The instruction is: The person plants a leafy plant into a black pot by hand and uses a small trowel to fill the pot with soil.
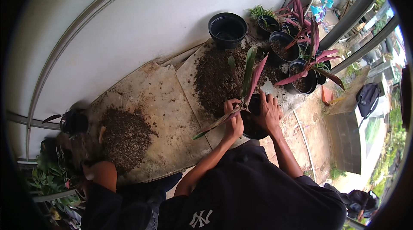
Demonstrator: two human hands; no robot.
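My left hand [234, 118] grips the lower stem of a leafy plant [249, 79] with green and reddish-pink leaves. One long leaf [211, 128] slants down across that hand to the left. The plant stands over a round black plastic pot [250, 128] at the table's near edge, and its stem base is partly hidden. My right hand [268, 112] lies over the pot's right side, fingers by the far rim and thumb towards the inside. Whether it grips the rim or presses inside cannot be told. Dark potting mix [216, 81] is heaped just beyond my hands.
A black pot [227, 31] stands by the white wall [145, 20]. Several potted pink-leaved plants [301, 78] crowd the table's right end. Another soil heap [125, 139] lies left on the stained tabletop [171, 107], beside another person's arm [103, 173] and a blurred dark pot [74, 121].
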